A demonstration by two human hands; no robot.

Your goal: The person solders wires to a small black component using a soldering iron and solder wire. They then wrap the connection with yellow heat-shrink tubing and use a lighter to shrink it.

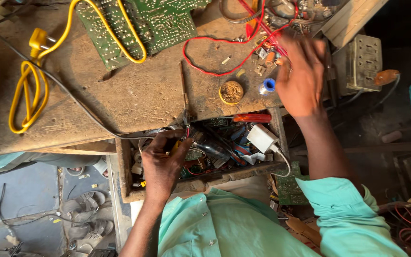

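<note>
My left hand (161, 164) is down in an open wooden drawer (123, 171) under the bench, with its fingers closed around a small yellow-tipped item (175, 145) among wires and parts. Blurred by motion, my right hand (301, 76) reaches over the wooden bench top (134, 95), its fingers above small loose components and a red wire (215, 72). Whether it holds anything is unclear. A blue and white spool (267, 85) and a round tin of brown paste (231, 92) lie just to its left.
A green circuit board (155, 21) lies at the back, crossed by a yellow cable (24, 93) with a yellow plug (37, 38). The drawer holds a red-handled screwdriver (253, 118) and a white adapter (261, 138). A white socket box (365, 62) stands at the right. Sandals (84, 204) lie on the floor.
</note>
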